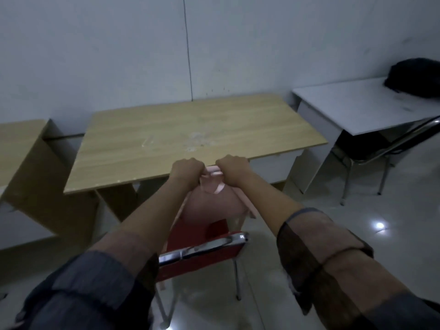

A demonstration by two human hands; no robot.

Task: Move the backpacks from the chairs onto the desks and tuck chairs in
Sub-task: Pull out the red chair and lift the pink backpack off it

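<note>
A pink backpack (pixel 214 206) hangs above the seat of a red chair (pixel 202 253) with a chrome back rail. My left hand (pixel 187 169) and my right hand (pixel 234 167) are both closed on its top straps, side by side, just at the front edge of the wooden desk (pixel 190 129). The chair stands pulled out in front of that desk. At the far right a black backpack (pixel 414 77) lies on a white desk (pixel 357 108), with a dark chair (pixel 371 151) partly under it.
Another wooden desk (pixel 16 148) stands at the left edge. A pale wall runs behind all the desks. The floor is glossy light tile with a lamp reflection at the right.
</note>
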